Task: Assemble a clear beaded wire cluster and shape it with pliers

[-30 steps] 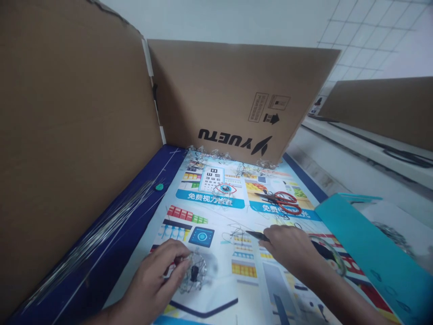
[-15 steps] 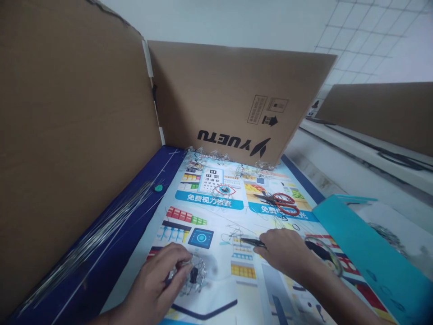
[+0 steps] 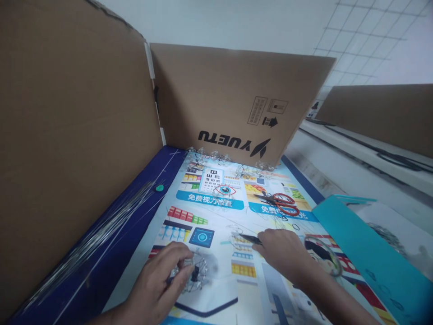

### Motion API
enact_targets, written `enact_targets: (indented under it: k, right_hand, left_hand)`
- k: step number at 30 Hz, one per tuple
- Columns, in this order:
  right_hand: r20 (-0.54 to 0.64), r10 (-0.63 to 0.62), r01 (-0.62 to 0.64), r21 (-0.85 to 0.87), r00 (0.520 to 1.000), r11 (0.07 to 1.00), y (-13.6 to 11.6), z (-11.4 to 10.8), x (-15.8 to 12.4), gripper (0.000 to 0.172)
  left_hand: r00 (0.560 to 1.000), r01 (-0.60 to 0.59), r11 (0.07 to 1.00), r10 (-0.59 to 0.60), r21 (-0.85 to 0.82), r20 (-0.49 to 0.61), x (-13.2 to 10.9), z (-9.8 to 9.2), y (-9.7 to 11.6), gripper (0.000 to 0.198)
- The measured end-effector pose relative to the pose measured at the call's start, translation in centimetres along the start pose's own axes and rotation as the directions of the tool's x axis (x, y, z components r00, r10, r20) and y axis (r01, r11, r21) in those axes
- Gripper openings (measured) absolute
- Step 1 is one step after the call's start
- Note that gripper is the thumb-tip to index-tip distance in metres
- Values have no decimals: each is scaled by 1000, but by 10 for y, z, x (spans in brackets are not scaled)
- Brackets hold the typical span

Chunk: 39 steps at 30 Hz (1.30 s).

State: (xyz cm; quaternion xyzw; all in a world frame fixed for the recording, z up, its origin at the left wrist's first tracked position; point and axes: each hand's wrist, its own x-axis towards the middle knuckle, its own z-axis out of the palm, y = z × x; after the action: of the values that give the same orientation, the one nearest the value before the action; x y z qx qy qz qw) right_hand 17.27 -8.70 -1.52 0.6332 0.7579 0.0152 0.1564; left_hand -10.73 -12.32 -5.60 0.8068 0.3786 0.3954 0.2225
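Note:
My left hand (image 3: 158, 277) is closed around the edge of a small round cage of bent silvery wire (image 3: 199, 273). A dark piece shows at its middle. To the right, my right hand (image 3: 282, 248) grips dark pliers with slim pointed jaws (image 3: 251, 239); their handles are hidden in my fist. The jaw tips point left, over a loose tangle of thin wire (image 3: 237, 232) on the printed sheet. Whether the jaws hold any of that wire I cannot make out.
Red-handled scissors (image 3: 286, 204) lie beyond my right hand. Long straight wires (image 3: 101, 234) lie along the left, near a small green object (image 3: 159, 188). Bent wire pieces (image 3: 216, 156) line the foot of the cardboard panel (image 3: 237, 99). A teal box (image 3: 368, 253) stands at right.
The pliers have turned slightly, their tips now a little higher, and the wire near them has shifted. My left hand and the wire cage have barely moved.

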Motion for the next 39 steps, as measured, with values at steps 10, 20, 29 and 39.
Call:
enact_targets:
  k: [10,20,29,39]
  right_hand:
    - [-63,21,-18,58,998,998,8,7,-6,28]
    - [-511,-182,124,-147,840,981,-1,43,2,13]
    - [-606,-210,142,-159,767,977,3,51,12,15]
    - [-638,-221,160,-153,738,975,-4,52,12,16]
  left_hand:
    - [1000,14,1000,-14,12,16,-4,-1,-2,17]
    - [997,48,999,-48,3,65,-1,-2,-1,14]
    - [993,73,997,-71,-22,92,0,-3,-1,17]
    - [995,49,997,-54,58,86,0,-4,1,18]
